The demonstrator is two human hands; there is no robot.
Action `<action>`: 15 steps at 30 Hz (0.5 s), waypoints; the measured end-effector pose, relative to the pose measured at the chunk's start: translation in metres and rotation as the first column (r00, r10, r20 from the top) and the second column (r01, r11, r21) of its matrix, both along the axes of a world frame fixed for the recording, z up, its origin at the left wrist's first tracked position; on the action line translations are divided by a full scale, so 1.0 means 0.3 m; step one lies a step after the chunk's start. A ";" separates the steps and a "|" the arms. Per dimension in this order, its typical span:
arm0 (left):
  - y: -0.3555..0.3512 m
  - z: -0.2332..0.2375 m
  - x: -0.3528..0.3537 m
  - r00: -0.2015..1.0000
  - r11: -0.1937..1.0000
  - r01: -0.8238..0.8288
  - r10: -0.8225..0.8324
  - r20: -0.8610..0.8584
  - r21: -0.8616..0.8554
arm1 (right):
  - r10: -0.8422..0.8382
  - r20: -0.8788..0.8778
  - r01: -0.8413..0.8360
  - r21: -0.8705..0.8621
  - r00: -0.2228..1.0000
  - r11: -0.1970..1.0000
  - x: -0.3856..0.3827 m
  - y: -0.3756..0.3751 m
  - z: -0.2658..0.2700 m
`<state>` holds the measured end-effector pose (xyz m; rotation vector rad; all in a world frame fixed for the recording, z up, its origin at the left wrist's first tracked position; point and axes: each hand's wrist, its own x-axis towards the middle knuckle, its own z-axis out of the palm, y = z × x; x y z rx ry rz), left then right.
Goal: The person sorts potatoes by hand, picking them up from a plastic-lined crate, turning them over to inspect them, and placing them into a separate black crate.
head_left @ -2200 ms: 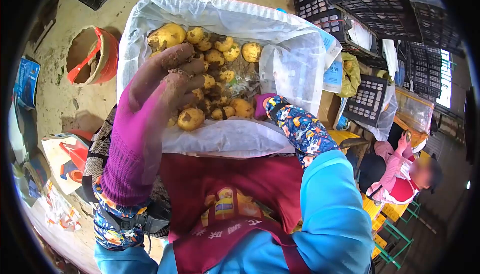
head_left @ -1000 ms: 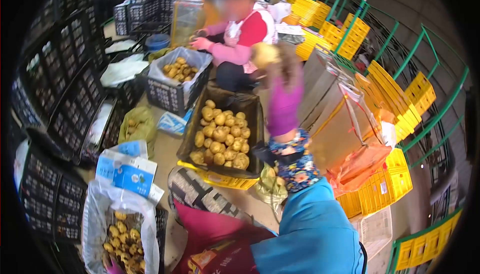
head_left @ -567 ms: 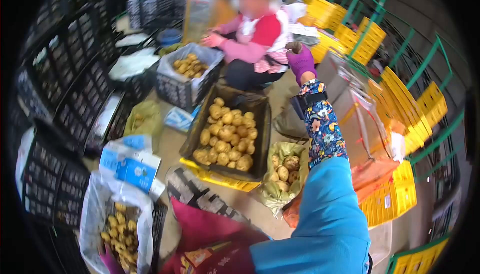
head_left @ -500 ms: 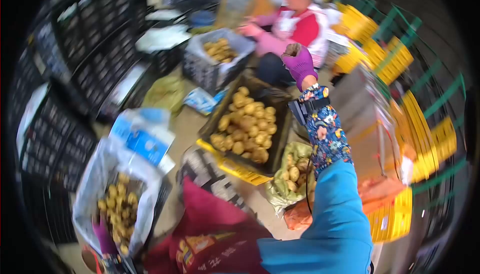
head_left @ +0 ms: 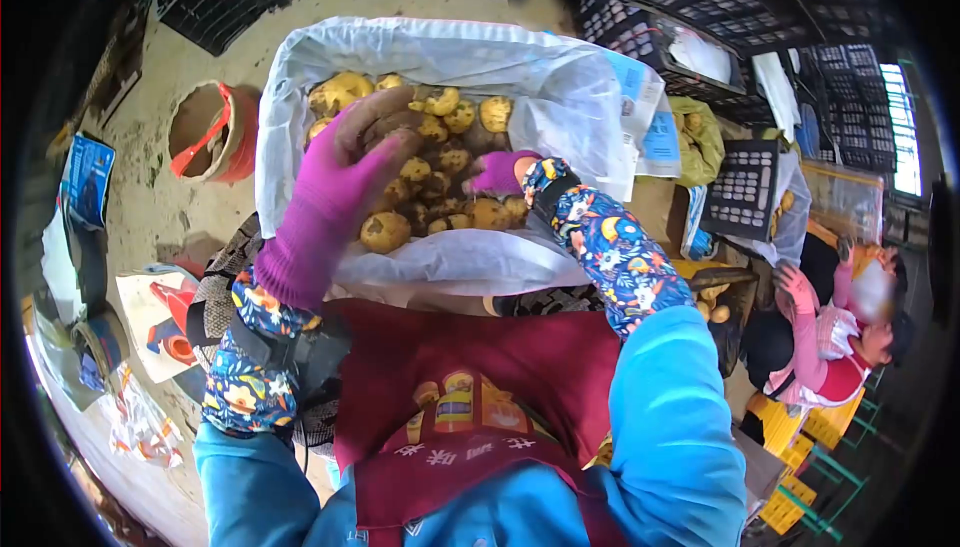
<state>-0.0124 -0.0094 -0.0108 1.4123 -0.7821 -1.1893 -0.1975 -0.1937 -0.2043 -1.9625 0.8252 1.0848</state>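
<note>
A crate lined with white plastic sheet (head_left: 570, 77) lies before me, holding several potatoes (head_left: 385, 232) with dark soil on them. My left hand (head_left: 345, 162), in a purple glove with soiled fingertips, hovers over the left part of the potatoes. Its fingers are bent and its thumb stands apart; no potato shows in it. My right hand (head_left: 496, 174), also in a purple glove, reaches down among the potatoes near the middle of the crate. The fingers of that hand are hidden by the glove's back and the potatoes.
A red-handled bucket (head_left: 240, 132) stands left of the crate. Blue-and-white printed packaging (head_left: 645, 117) lies on the crate's right edge. Black crates (head_left: 240, 2) line the back. To the right are a green sack (head_left: 697, 137), a dark bin with potatoes (head_left: 725, 297) and a co-worker (head_left: 820, 347).
My view has swung left onto the lined crate. My right hand, earlier raised and stretched away past the dark potato bin, is now down in the lined crate. My left hand has lifted off the potatoes.
</note>
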 end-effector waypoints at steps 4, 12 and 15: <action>-0.008 0.030 0.005 0.989 0.998 -0.063 0.060 -0.136 -0.019 | 0.180 -0.217 -0.194 -0.043 0.959 0.980 -0.076 0.124 -0.327; 0.004 0.006 0.024 0.971 0.995 -0.100 0.094 -0.220 -0.015 | 0.039 0.026 -0.041 0.063 0.999 0.997 -0.177 0.013 -0.346; -0.007 0.039 0.005 0.968 0.990 -0.108 0.125 -0.218 0.089 | -0.500 0.186 0.371 0.468 0.846 0.802 -0.151 -0.040 -0.012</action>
